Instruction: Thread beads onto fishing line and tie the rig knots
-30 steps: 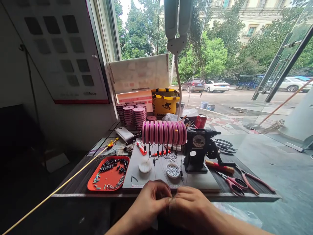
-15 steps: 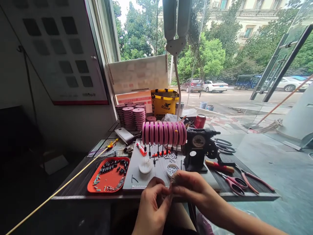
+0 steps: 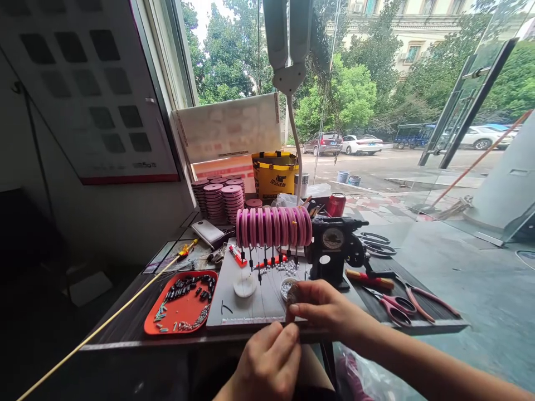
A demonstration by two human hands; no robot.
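My left hand [image 3: 267,362] is closed just below the table's front edge, its fingertips pinched on something too small to make out. Up and to its right, my right hand [image 3: 320,306] pinches a small brownish object [image 3: 293,298] beside the white cup of pale beads [image 3: 287,288]. The two hands are apart. Beyond them a row of pink spools [image 3: 273,227] sits on a black winding machine [image 3: 332,250]. Thin lines with black weights [image 3: 259,275] hang from the spools over the white board [image 3: 238,309].
An orange tray [image 3: 179,317] with black parts and small metal pieces lies left of the board. Pink-handled scissors [image 3: 397,309], pliers [image 3: 422,301] and a red can [image 3: 336,205] are on the right. A yellow stick [image 3: 104,326] slants across the left side.
My hands have separated: the left has moved down and turned its back up, while the right stays near the bead cup with the brownish object now showing. The view has shifted slightly.
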